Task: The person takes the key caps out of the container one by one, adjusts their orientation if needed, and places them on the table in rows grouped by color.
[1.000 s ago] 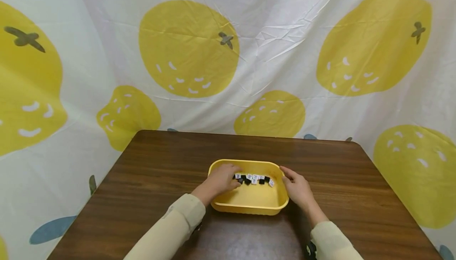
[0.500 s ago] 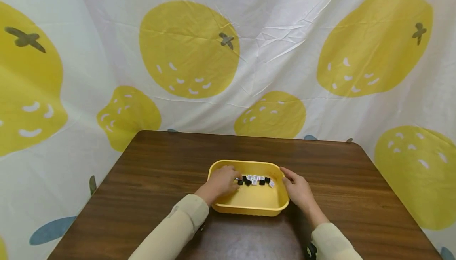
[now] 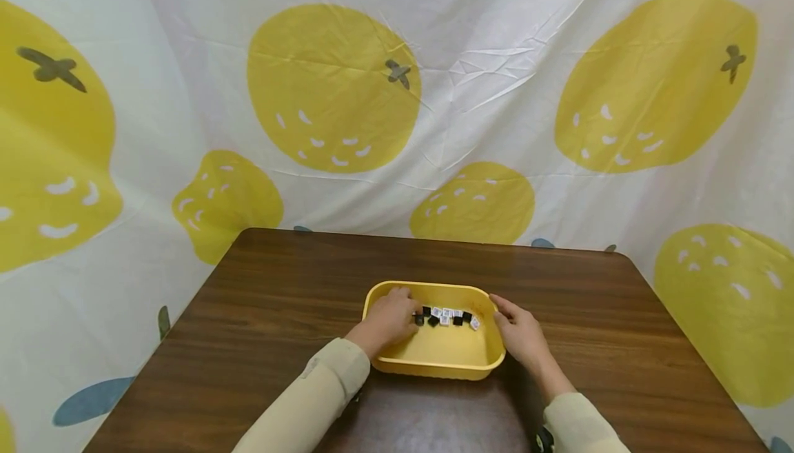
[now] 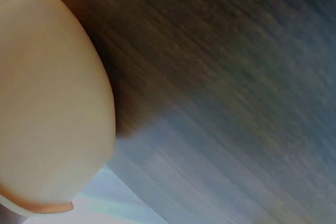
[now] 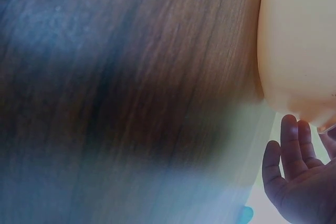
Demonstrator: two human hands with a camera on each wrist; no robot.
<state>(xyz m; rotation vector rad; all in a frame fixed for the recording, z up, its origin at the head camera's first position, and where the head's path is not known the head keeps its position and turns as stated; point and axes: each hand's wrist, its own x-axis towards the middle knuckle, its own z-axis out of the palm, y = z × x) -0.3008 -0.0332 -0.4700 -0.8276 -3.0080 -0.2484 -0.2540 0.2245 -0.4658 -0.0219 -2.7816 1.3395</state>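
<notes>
A yellow plastic tub (image 3: 440, 371) stands on the table, and a loose line of small black and white square tiles (image 3: 446, 313) lies inside it toward the far wall. My left hand (image 3: 389, 318) reaches into its left side with bent fingers over the left end of the line. The fingers cover some tiles there; I cannot tell whether they pinch one. At the right end, my right hand (image 3: 522, 332) holds the rim between thumb and fingers. The right wrist view shows that hand's fingers (image 5: 290, 142) below the pale tub wall. The left hand is out of sight in the left wrist view.
The brown wood-grain table (image 3: 298, 280) extends around the tub on every side. Behind it hangs a white cloth (image 3: 471, 94) with big yellow lemon prints. Dark objects sit at both cream sleeve cuffs (image 3: 344, 363).
My left hand has shifted slightly right over the leftmost tiles, covering a white one that showed earlier. My right hand keeps its hold on the rim. The head view has shifted slightly.
</notes>
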